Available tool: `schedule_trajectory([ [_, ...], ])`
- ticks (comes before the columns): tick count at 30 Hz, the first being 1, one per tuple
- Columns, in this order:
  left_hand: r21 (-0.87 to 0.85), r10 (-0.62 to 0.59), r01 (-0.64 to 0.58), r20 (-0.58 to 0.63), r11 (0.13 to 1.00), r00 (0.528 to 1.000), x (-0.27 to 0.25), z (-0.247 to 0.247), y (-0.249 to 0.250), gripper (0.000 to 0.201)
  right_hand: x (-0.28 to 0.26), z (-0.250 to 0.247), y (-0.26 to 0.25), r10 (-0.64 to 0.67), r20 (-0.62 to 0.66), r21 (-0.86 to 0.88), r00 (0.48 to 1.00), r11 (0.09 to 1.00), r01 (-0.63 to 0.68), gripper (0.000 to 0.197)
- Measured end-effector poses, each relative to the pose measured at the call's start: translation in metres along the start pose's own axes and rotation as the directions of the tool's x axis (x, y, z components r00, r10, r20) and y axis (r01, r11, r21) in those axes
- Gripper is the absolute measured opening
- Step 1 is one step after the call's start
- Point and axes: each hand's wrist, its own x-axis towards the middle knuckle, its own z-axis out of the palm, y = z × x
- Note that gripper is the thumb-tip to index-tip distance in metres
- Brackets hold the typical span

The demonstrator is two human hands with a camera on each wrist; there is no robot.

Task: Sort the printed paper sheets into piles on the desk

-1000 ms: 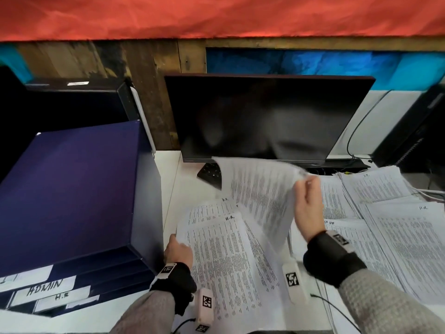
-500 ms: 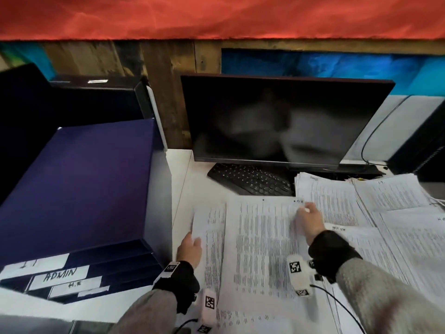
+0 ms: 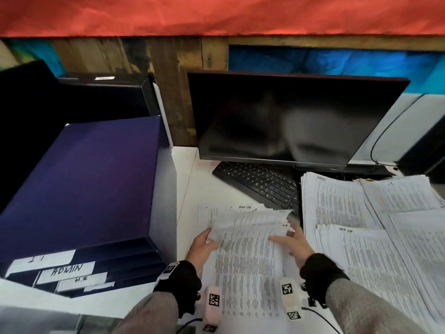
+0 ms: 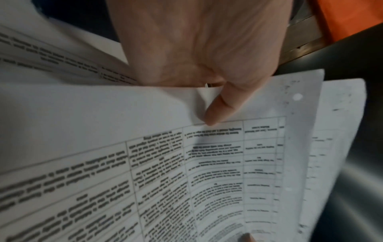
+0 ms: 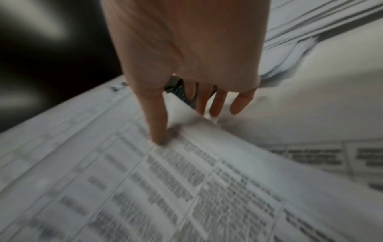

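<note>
A bundle of printed sheets [image 3: 248, 266] lies in front of me on the white desk [image 3: 192, 189], its far end curled up and fanned. My left hand [image 3: 202, 242] pinches its left edge; in the left wrist view the thumb [image 4: 215, 111] is on top of the sheet [image 4: 145, 163] and the fingers are hidden beneath. My right hand [image 3: 292, 242] is at the right edge. There the thumb [image 5: 157, 127] presses on the sheet [image 5: 145, 188] and the fingers [image 5: 240, 104] reach straight past the edge. Further sheets [image 3: 212, 213] lie under the bundle.
Several piles of printed sheets [image 3: 337, 203] [image 3: 375, 266] cover the desk on the right. A black keyboard [image 3: 260, 182] and a dark monitor [image 3: 289, 121] stand behind the bundle. A blue tray unit [image 3: 84, 177] with labels IT, ADMIN, H.R [image 3: 65, 270] fills the left.
A second ago my right hand held one sheet up in the air; it then laid it flat on the bundle. Both hands now sit at the bundle's sides and its far end has risen.
</note>
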Motion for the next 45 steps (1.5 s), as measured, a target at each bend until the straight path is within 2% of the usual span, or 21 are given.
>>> schedule_trajectory([
  [3,-0.02,-0.011,0.011,0.011,1.0,1.0,-0.004,0.009,0.001,0.03,-0.008,-0.017,0.001,0.048,0.257,-0.027,0.965,0.999,-0.042,0.056],
  [5,0.027,-0.003,0.001,0.071,1.0,0.998,-0.007,0.017,0.006,0.03,-0.009,-0.022,0.006,0.024,0.323,0.082,0.946,0.995,-0.053,0.052],
  [7,0.091,0.007,-0.021,0.149,0.996,0.989,-0.003,0.02,0.008,0.036,-0.008,-0.028,0.012,-0.005,0.23,0.074,0.973,0.997,-0.012,0.046],
  [9,0.194,0.078,-0.082,0.024,0.978,0.997,0.009,0.019,0.01,0.029,-0.001,-0.037,0.02,-0.062,0.071,-0.021,0.996,0.998,0.064,0.032],
  [11,0.429,0.188,-0.103,-0.16,0.897,0.969,0.022,0.012,0.01,0.03,0.006,-0.048,0.027,-0.103,-0.082,-0.192,0.991,0.978,0.086,0.011],
  [12,0.544,0.215,-0.083,-0.185,0.835,0.959,0.026,0.008,0.009,0.035,0.011,-0.053,0.031,-0.112,-0.135,-0.284,0.984,0.956,0.07,0.007],
  [15,0.766,0.129,0.0,-0.108,0.643,0.986,0.037,-0.001,0.002,0.057,0.012,-0.057,0.033,-0.095,-0.153,-0.39,0.984,0.921,0.028,0.009],
  [17,0.862,0.091,-0.019,-0.032,0.506,0.995,0.037,0.001,0.0,0.068,0.005,-0.052,0.031,-0.085,-0.106,-0.377,0.991,0.926,0.039,0.008],
  [21,0.914,0.155,-0.043,-0.023,0.404,0.988,0.034,0.01,-0.008,0.056,0.002,-0.045,0.036,-0.083,-0.083,-0.324,0.993,0.945,0.052,0.012],
  [28,0.905,0.18,0.05,-0.139,0.423,0.974,0.023,0.008,-0.009,0.019,-0.004,-0.039,0.03,-0.098,-0.075,-0.216,0.992,0.973,0.08,0.018],
  [30,0.822,0.238,0.063,-0.236,0.566,0.942,0.017,0.01,0.0,0.024,-0.011,-0.035,0.019,-0.142,-0.081,-0.136,0.986,0.982,0.13,0.016],
  [31,0.7,0.224,0.035,-0.274,0.713,0.935,0.015,0.011,0.008,0.032,-0.015,-0.032,0.01,-0.171,-0.089,-0.075,0.981,0.984,0.165,0.017],
  [32,0.507,0.187,-0.032,-0.257,0.861,0.948,0.01,0.014,0.02,0.043,-0.021,-0.028,-0.002,-0.2,-0.088,-0.008,0.976,0.98,0.2,0.019],
  [33,0.291,0.172,-0.111,-0.195,0.95,0.965,0.006,0.017,0.031,0.053,-0.027,-0.024,-0.014,-0.229,-0.079,0.055,0.97,0.971,0.234,0.021],
  [34,0.128,0.188,-0.172,-0.122,0.977,0.975,0.0,0.02,0.044,0.06,-0.033,-0.02,-0.028,-0.261,-0.063,0.114,0.963,0.957,0.267,0.023],
  [35,0.049,0.207,-0.204,-0.068,0.978,0.976,-0.006,0.023,0.056,0.06,-0.039,-0.017,-0.041,-0.301,-0.048,0.167,0.952,0.938,0.305,0.025],
  [37,0.026,0.321,-0.32,-0.071,0.947,0.944,-0.016,0.027,0.078,0.059,-0.053,-0.009,-0.067,-0.379,-0.05,0.256,0.924,0.889,0.378,0.033],
  [40,0.109,0.547,-0.538,-0.241,0.836,0.802,-0.028,0.037,0.103,0.015,-0.074,0.003,-0.099,-0.485,-0.071,0.312,0.872,0.819,0.481,0.028],
  [42,0.193,0.629,-0.6,-0.31,0.776,0.713,-0.038,0.046,0.108,0.015,-0.082,0.013,-0.109,-0.53,-0.08,0.317,0.844,0.79,0.525,0.024],
  [44,0.248,0.66,-0.612,-0.311,0.751,0.684,-0.042,0.052,0.101,0.017,-0.086,0.021,-0.107,-0.558,-0.097,0.284,0.825,0.779,0.56,0.025],
  [45,0.249,0.652,-0.603,-0.306,0.758,0.694,-0.042,0.055,0.093,0.019,-0.084,0.025,-0.102,-0.558,-0.115,0.261,0.822,0.781,0.567,0.028],
])
